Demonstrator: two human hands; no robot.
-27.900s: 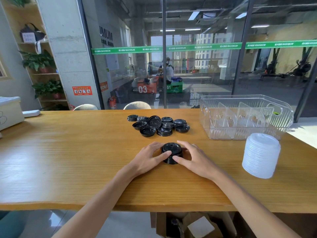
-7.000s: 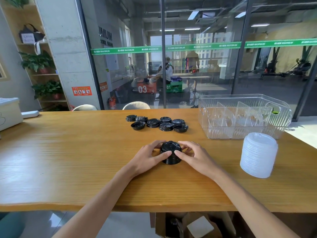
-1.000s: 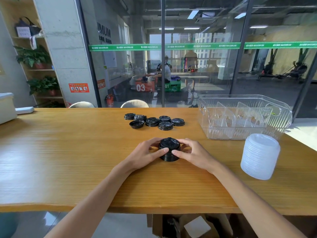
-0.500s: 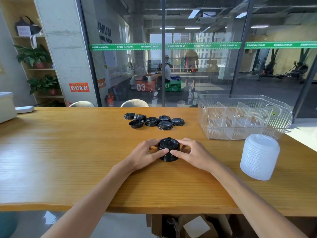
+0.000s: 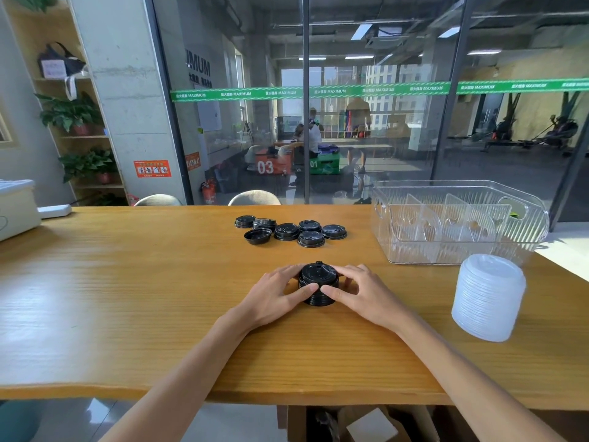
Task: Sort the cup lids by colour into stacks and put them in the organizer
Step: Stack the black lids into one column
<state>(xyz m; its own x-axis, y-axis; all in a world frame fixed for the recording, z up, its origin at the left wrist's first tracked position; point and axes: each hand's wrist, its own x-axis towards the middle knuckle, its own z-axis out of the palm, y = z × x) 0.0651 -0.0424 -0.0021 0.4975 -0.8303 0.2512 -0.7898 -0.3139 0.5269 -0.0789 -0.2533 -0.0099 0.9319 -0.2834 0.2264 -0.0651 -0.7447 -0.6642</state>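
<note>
- Head view: loose black lids (image 5: 288, 231) at the far middle of the surface (image 5: 127, 298) are down to seven; 7 s back there was one more, at the front right of that group, and ~28 s back it was a bigger heap with lids overlapping.
- Black stack (image 5: 317, 284) in front of the person looks taller than it did then. Meaning: black sorting is well along but not finished, seven lids left to move.
- Last second: almost no change. Both hands have stayed on the stack, only a small finger shift. Likely squaring it up or seating the top lid.
- Left hand (image 5: 276, 296): fingers curled round the stack's left side, thumb tip pressed on its front edge. Gripping it.
- Right hand (image 5: 358, 293): mirrors that on the right side, thumb tip touching the front just beside the left thumb, fingers bent round the far right.
- Stack sits between the two hands, resting on the surface, top lid's tab pointing away.
- White stack (image 5: 487, 296) stands alone at the right, well apart from both hands.
- Organizer (image 5: 459, 220) behind it, clear, dividers visible, no lids inside that I can see. Nothing loaded yet.
</note>
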